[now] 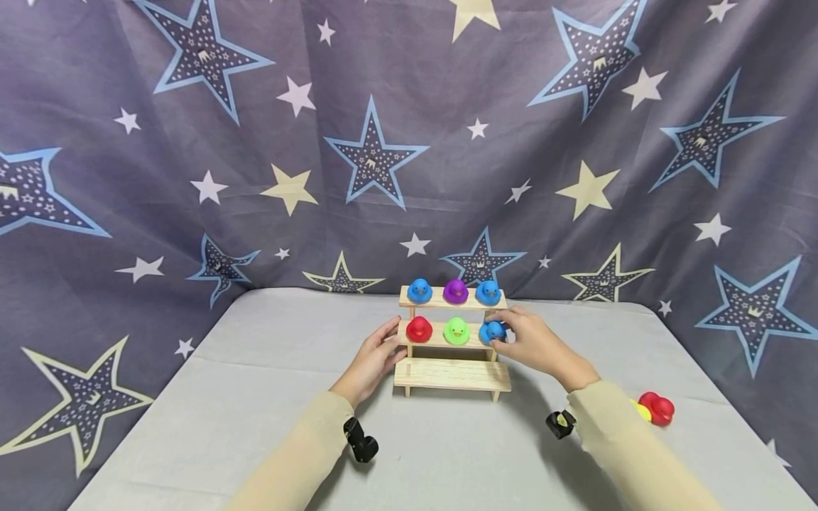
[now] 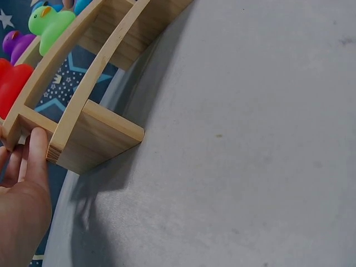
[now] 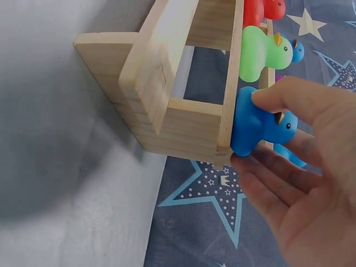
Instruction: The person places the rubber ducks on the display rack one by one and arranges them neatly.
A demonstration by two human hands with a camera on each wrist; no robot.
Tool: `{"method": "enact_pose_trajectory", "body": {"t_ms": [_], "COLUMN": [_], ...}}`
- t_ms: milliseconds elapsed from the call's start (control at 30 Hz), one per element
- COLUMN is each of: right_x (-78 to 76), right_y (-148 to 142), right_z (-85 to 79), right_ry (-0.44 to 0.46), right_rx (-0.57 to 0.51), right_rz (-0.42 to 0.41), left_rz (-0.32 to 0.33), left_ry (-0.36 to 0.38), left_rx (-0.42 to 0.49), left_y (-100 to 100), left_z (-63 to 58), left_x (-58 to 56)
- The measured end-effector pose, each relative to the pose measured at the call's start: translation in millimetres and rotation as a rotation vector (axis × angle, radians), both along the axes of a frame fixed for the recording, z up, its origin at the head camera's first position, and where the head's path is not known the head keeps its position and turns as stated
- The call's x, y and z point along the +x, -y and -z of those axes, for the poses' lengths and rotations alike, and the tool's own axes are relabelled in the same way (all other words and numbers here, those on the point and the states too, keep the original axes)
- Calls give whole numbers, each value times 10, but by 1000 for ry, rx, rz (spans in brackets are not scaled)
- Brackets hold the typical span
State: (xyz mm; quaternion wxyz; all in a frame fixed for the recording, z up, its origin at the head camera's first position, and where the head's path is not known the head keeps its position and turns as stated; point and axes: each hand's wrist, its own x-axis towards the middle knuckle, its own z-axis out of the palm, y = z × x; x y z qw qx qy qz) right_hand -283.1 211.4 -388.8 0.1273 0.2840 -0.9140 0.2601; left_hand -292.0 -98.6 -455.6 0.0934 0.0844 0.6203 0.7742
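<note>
A three-tier wooden stand (image 1: 452,374) stands on the table. At its left end my left hand (image 1: 373,358) holds the edge of the middle tier, thumb and fingers about the end (image 2: 25,183). On the right, my right hand (image 1: 537,343) pinches a blue rubber duck (image 3: 250,122) at the right end of that tier; its base meets the board. Beside it sit a green duck (image 1: 456,331) and a red duck (image 1: 419,329). The top tier carries a blue duck (image 1: 420,291), a purple duck (image 1: 456,292) and another blue duck (image 1: 488,292).
Near the right forearm lie a red duck (image 1: 657,409) and a yellow one (image 1: 641,410), partly hidden by the sleeve. A grey cloth (image 1: 268,397) covers the table. Behind it hangs a star-patterned curtain (image 1: 377,234).
</note>
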Motion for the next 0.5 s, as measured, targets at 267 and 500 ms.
{"method": "enact_pose_trajectory", "body": {"t_ms": [267,500], "right_x": [-9,4], "right_y": [4,-8], "right_z": [14,7], "right_ry": [25,40], "right_rx": [-42,-47], "right_rz": [8,-1], "left_rz": [0,-1], "left_ry": [-2,-4], "left_rx": [-2,-8], "left_y": [-1,-2], "left_z": [2,-7], "left_x": [-11,6]}}
